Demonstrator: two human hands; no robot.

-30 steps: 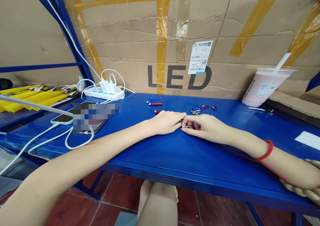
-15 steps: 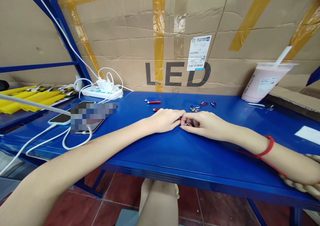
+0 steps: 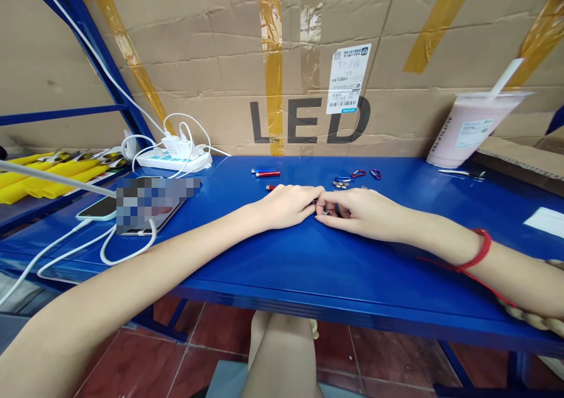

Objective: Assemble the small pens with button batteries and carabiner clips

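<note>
On the blue metal worktop (image 3: 273,251), the left hand (image 3: 286,205) lay curled, fingertips meeting the right's; whether it gripped anything could not be told. Between them sat a small silvery metal piece (image 3: 326,212), pinched by the right hand (image 3: 365,213). It looked light, stiff, slippery: best pinched by its sides.
</note>
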